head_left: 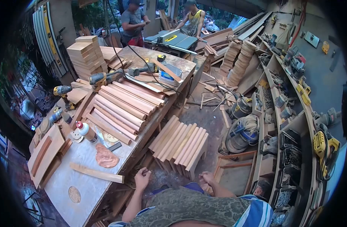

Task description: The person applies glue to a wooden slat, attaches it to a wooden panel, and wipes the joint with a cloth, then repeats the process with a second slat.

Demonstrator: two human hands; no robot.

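Note:
My left hand (143,178) is closed near the workbench edge, its fingers curled; what it holds, if anything, is too small to name. On the other side, my right hand (206,179) is also closed, with no object visible in it. Between and beyond them a slatted wooden piece (181,143) stands on the floor, touching neither hand. A curved wood strip (97,173) lies on the workbench (52,196), left of my left hand. Near it are a crumpled pinkish cloth (107,156) and a glue bottle (86,131).
More wooden slats (122,106), drills (62,91) and stacked blocks (84,56) occupy the bench. Tool shelves (290,132) line the right, beside a shop vacuum (241,136) and a wooden frame (236,172). Two people (132,22) are near a table saw (173,39) at the back.

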